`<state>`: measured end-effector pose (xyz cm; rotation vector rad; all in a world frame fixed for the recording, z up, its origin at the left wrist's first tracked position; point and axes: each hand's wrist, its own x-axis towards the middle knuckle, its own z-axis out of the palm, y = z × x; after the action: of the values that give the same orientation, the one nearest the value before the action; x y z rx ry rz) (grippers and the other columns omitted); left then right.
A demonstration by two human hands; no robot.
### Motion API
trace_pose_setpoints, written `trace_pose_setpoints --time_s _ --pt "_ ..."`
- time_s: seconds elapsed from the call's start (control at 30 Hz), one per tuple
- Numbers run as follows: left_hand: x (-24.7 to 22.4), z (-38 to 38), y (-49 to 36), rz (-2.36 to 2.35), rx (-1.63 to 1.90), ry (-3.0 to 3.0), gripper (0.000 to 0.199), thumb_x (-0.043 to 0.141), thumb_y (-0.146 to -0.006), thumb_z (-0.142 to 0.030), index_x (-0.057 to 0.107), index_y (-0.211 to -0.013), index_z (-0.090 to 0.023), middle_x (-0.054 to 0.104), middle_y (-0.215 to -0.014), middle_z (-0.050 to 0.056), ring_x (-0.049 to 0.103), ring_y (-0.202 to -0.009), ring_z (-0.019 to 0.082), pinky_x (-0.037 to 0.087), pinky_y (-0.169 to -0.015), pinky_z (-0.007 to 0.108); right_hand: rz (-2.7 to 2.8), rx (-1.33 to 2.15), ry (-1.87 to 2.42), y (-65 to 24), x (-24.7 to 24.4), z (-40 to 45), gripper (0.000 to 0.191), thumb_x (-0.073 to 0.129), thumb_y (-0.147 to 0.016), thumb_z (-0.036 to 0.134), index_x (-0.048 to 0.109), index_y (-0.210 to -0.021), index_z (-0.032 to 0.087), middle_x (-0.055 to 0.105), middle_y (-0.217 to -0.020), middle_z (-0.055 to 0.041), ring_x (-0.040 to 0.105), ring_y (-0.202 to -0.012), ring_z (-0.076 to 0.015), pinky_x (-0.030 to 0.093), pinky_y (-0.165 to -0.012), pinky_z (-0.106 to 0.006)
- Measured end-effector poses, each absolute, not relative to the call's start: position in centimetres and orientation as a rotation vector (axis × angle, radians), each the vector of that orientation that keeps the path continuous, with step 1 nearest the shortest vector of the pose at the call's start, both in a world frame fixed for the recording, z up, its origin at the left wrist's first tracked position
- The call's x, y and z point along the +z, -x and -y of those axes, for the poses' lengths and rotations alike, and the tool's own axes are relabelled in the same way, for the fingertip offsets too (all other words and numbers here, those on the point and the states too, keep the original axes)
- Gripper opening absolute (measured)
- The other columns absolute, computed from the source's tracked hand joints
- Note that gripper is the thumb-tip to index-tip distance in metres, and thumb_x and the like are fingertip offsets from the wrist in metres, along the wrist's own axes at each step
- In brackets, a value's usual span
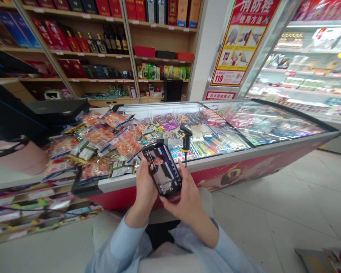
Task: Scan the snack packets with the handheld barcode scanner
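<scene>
Chest freezer (221, 157) ahead: light, slippery smartphone (161, 170) is being edge-held, fingers of left hand (145, 185) and right hand (186, 201) closed on it

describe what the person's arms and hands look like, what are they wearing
The bare left hand and bare right hand wear no gloves, and no ring or watch shows. A loose pale blue fabric left sleeve and matching right sleeve cover the arms to the wrists, plain, with no visible markings.
</scene>
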<state>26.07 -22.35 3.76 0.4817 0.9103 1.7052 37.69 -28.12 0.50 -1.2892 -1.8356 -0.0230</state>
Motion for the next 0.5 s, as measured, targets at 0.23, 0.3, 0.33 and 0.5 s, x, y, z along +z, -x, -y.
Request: trace_pose_setpoints --time_s 0.23,0.3,0.33,0.5 --pt "3.2 22.5 -26.5 -0.822 1.885 -0.567 0.034 0.062 -0.082 -0.051 0.064 -0.094 -0.019 0.070 -0.086 0.000 0.066 -0.087 0.013 0.050 -0.085 0.027 1.854 -0.043 1.437 -36.0 1.7 26.1 0.092 0.069 -0.068 0.034 0.025 -0.144 0.006 0.056 -0.125 -0.0239 0.057 -0.113 -0.0373 0.052 -0.090 -0.052" --pt "3.2 22.2 -24.6 -0.828 1.857 -0.706 0.038 0.062 -0.081 -0.054 0.064 -0.097 -0.019 0.071 -0.091 0.003 0.067 -0.088 0.016 0.052 -0.084 0.029 1.869 -0.069 1.387 -36.3 2.4 25.1 0.088 0.069 -0.066 0.031 0.029 -0.141 0.008 0.057 -0.123 -0.0226 0.057 -0.112 -0.0368 0.053 -0.089 -0.051" --pt "3.3 22.0 -23.2 -0.843 1.819 -0.816 0.042 0.060 -0.082 -0.056 0.063 -0.102 -0.019 0.071 -0.095 0.005 0.068 -0.089 0.017 0.053 -0.083 0.031 1.882 -0.091 1.351 -36.6 2.8 24.6 0.086 0.068 -0.065 0.029 0.030 -0.140 0.008 0.057 -0.123 -0.0217 0.057 -0.112 -0.0363 0.052 -0.090 -0.050" --pt "6.3 21.6 -14.3 -1.068 1.640 -1.909 0.079 0.071 -0.075 -0.048 0.036 -0.142 -0.028 0.045 -0.146 0.015 0.055 -0.124 0.029 0.048 -0.099 0.046 2.093 -0.204 1.107 -39.2 5.6 22.1 0.082 0.065 -0.065 0.021 0.032 -0.138 0.010 0.056 -0.123 -0.0201 0.055 -0.113 -0.0339 0.048 -0.096 -0.050"
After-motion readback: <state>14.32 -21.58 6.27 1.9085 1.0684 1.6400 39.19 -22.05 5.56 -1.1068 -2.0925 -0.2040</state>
